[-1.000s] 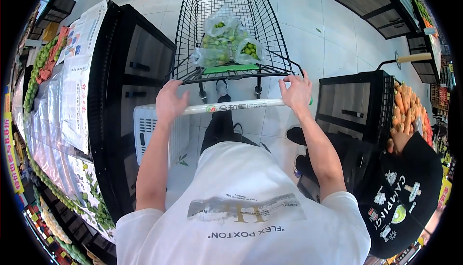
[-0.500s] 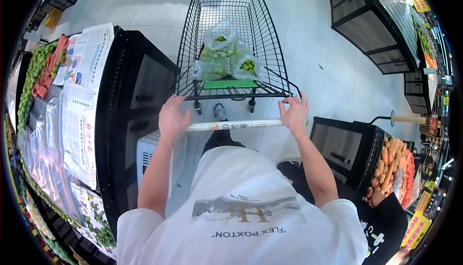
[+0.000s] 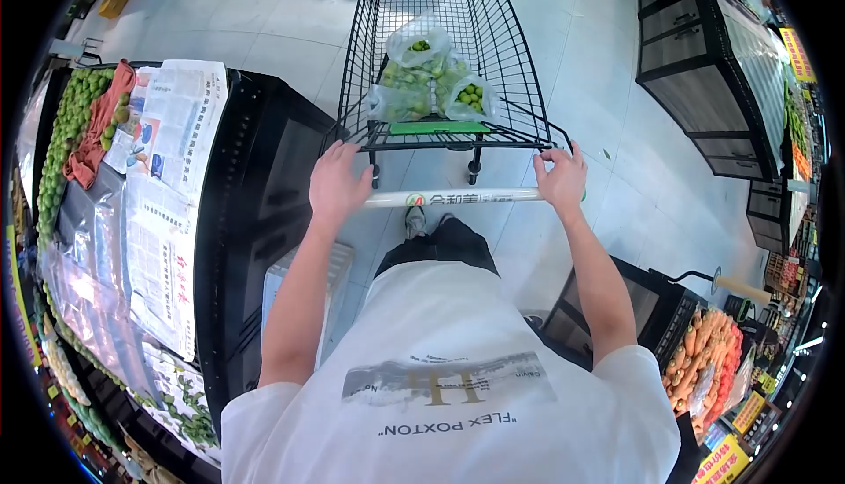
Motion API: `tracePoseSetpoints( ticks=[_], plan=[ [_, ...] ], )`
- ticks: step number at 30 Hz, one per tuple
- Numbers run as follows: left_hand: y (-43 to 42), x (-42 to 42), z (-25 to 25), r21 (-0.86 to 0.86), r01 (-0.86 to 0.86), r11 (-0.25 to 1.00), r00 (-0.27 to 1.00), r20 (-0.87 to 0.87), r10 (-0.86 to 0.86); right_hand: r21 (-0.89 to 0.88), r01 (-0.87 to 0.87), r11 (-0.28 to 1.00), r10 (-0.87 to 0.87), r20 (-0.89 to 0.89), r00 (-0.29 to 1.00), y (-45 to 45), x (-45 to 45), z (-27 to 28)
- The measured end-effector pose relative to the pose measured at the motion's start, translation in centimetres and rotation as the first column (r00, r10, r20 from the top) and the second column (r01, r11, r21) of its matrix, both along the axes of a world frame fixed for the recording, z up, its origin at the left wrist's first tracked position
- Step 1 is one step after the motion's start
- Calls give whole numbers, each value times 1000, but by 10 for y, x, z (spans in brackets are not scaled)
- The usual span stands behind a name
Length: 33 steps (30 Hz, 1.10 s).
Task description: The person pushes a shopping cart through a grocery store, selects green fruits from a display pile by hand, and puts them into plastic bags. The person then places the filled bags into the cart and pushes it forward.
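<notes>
A black wire shopping cart (image 3: 528,62) stands in front of me, its white handle bar (image 3: 458,196) running across between my hands. At the bar's left end, my left hand (image 3: 340,182) is closed around it. My right hand (image 3: 561,176) grips the right end, with thumb and forefinger near each other. Clear plastic bags (image 3: 414,79) of green round fruit lie in the near part of the basket, behind a green strip (image 3: 437,128).
Newspapers (image 3: 167,176) and green fruit (image 3: 77,123) top the black stand on the left. A white crate (image 3: 339,264) sits beside it. Carrots (image 3: 700,352) lie on a stand at lower right. Dark cabinets (image 3: 695,70) stand at upper right.
The carrot stand and the white crate have shifted backward in view as the cart and I move forward. The person in black at right has mostly dropped out of view. Both hands keep their hold.
</notes>
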<state>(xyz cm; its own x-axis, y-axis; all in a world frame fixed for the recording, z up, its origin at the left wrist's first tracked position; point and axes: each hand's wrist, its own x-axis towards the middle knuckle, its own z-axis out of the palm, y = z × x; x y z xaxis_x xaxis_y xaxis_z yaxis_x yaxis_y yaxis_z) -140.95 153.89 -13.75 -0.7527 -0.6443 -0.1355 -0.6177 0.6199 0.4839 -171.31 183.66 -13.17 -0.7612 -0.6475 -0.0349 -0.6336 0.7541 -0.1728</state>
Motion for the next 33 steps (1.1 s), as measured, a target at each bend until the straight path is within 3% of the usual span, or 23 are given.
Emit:
tracePoseSetpoints(
  ticks=[5, 17, 33],
  plan=[
    [-28, -27, -9, 20, -27, 999, 1000, -14, 27, 91, 7, 996, -9, 22, 1000, -43, -35, -4],
    [-91, -96, -1, 38, -165, 986, 986, 19, 164, 53, -112, 992, 112, 8, 994, -137, -125, 2],
    [-127, -187, 43, 94, -326, 941, 945, 3, 328, 125, -292, 948, 297, -21, 955, -226, -246, 72]
  ],
)
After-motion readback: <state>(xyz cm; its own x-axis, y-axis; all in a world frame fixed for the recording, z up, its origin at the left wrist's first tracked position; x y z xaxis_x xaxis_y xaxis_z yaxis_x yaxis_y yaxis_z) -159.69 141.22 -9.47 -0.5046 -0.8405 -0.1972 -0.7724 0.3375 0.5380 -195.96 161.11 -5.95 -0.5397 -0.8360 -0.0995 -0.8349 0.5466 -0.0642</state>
